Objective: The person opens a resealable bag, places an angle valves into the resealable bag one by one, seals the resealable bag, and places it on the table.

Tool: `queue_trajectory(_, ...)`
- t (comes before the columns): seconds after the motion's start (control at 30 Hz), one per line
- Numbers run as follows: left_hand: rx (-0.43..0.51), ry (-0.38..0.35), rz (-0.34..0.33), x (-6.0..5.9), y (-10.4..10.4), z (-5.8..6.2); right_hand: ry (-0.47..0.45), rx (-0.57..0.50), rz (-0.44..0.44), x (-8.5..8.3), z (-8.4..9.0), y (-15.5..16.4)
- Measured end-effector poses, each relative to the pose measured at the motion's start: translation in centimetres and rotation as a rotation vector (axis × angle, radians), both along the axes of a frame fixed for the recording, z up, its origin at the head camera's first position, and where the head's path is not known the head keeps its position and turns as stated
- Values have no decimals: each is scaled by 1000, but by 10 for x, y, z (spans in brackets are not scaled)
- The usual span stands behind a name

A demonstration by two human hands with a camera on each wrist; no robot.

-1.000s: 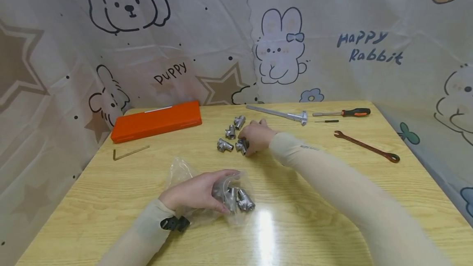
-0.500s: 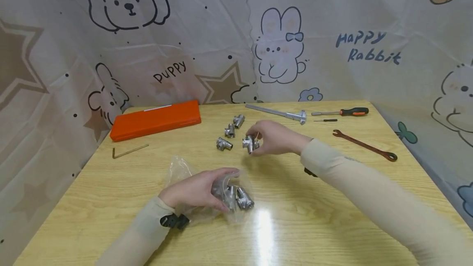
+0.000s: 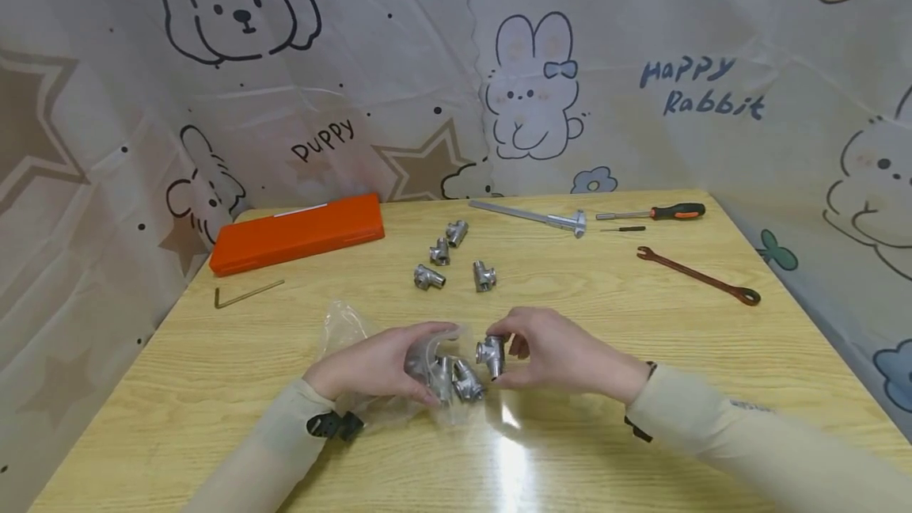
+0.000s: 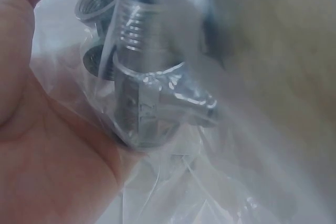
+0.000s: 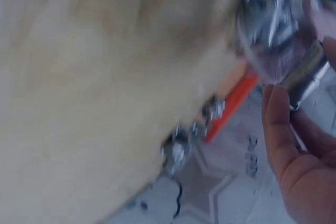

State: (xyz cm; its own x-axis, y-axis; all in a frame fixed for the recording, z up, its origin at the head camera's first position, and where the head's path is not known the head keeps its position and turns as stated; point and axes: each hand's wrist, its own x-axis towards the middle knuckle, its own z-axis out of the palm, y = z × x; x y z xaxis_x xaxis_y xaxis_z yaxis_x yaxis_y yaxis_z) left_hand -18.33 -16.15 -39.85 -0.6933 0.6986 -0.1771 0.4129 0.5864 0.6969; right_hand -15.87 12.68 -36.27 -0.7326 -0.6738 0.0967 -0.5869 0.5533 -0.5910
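My left hand (image 3: 378, 362) curls round the mouth of a clear plastic bag (image 3: 342, 331), thumb and fingers spread on either side. Inside the bag lie metal pipe tees (image 3: 466, 381); the left wrist view shows a threaded tee (image 4: 147, 87) through the film, beside the palm. Just right of the bag's mouth, my right hand (image 3: 563, 355) pinches another pipe tee (image 3: 492, 355) between thumb and fingers. In the right wrist view the held tee (image 5: 307, 74) overlaps the bag. Farther back, a single tee (image 3: 484, 276) stands on the table.
Several more tees, such as one lying (image 3: 430, 277), form a loose row behind the bag. An orange case (image 3: 299, 234) and a hex key (image 3: 249, 294) lie left. Back right are a caliper (image 3: 530, 216), a screwdriver (image 3: 651, 213), a small thin screwdriver (image 3: 627, 229) and a wrench (image 3: 698, 275).
My right hand has come from the row of tees back toward the bag and now holds a tee there. One tee stands where that hand was. My left hand stays at the bag.
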Motion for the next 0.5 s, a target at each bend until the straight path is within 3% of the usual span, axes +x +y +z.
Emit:
queue_trajectory(0.13, 0, 10, 0, 0, -1, 0, -18, -30, -3, 7, -12, -21)
queue_trajectory(0.5, 53, -25, -11, -1, -2, 0, 77, -38, -84, 6, -28, -73)
